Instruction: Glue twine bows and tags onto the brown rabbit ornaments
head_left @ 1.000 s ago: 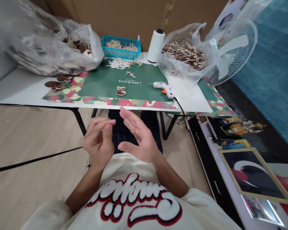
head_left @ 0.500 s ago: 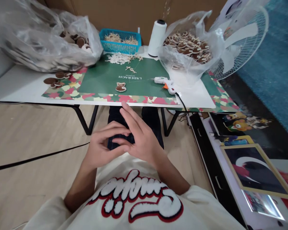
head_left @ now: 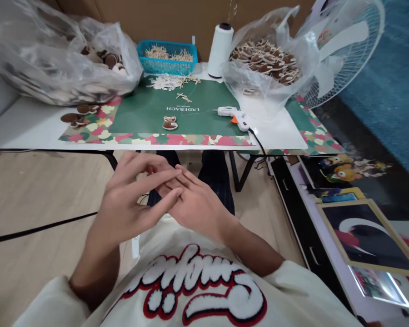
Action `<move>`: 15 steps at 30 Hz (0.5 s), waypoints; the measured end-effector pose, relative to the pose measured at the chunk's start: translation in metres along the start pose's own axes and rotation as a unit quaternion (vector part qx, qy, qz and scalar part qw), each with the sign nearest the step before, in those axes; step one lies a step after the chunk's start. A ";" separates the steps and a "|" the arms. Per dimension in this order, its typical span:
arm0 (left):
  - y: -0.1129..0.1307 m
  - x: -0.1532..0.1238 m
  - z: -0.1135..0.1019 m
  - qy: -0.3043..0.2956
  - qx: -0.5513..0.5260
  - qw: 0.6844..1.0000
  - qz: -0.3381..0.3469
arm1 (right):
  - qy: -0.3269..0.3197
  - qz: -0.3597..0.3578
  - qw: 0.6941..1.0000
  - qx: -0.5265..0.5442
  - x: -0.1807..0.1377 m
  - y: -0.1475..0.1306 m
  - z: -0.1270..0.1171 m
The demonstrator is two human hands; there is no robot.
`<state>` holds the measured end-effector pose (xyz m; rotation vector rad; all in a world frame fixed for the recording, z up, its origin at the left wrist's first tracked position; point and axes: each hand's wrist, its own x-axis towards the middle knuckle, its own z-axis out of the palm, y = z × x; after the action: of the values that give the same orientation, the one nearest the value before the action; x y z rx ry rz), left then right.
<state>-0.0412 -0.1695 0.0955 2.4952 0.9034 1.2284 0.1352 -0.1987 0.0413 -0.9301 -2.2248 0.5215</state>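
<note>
Both hands are together in front of the lap, below the table's front edge. My left hand (head_left: 132,195) has its thumb and fingers apart, their tips touching the fingers of my right hand. My right hand (head_left: 199,206) lies back upward with its fingers stretched out, partly covered by the left fingers. No object shows in either hand. On the green sheet (head_left: 139,109) beyond them sits a small brown felt shoe (head_left: 170,123) with a bow and a white tag. To its right lies a white glue gun (head_left: 233,117) with an orange trigger.
Loose bows (head_left: 184,97) and a pile of white tags (head_left: 165,81) lie farther back. Behind stand a blue basket (head_left: 167,66), a thread cone (head_left: 220,50) and a bag of shoes (head_left: 269,86). Another bag (head_left: 71,77), brown pieces (head_left: 73,119) and a fan (head_left: 347,50) flank them.
My left hand has moved left and turned, its fingers now over the right hand's fingers. My right hand has lowered and its raised fingers have come down. The things on the table stay put.
</note>
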 end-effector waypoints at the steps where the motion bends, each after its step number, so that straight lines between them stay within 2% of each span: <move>1: 0.000 0.006 -0.005 -0.044 -0.011 0.999 0.006 | -0.015 -0.002 1.000 0.013 0.000 0.002 0.000; 3: -0.002 0.016 -0.011 -0.111 -0.051 0.993 -0.009 | -0.037 -0.005 0.998 0.045 0.001 0.007 -0.001; 6: -0.008 0.022 -0.013 -0.148 -0.107 0.981 -0.073 | -0.057 -0.009 0.994 0.097 0.001 0.011 -0.005; 10: -0.017 0.016 -0.010 -0.124 -0.159 0.968 -0.151 | -0.064 -0.001 0.991 0.118 -0.001 0.007 -0.012; 15: -0.022 -0.004 -0.005 -0.062 -0.135 0.979 -0.140 | -0.069 0.003 0.991 0.113 -0.005 0.004 -0.015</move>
<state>-0.0560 -0.1550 0.0861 2.1231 0.9463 1.0158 0.1501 -0.1982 0.0473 -0.8022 -2.2270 0.8438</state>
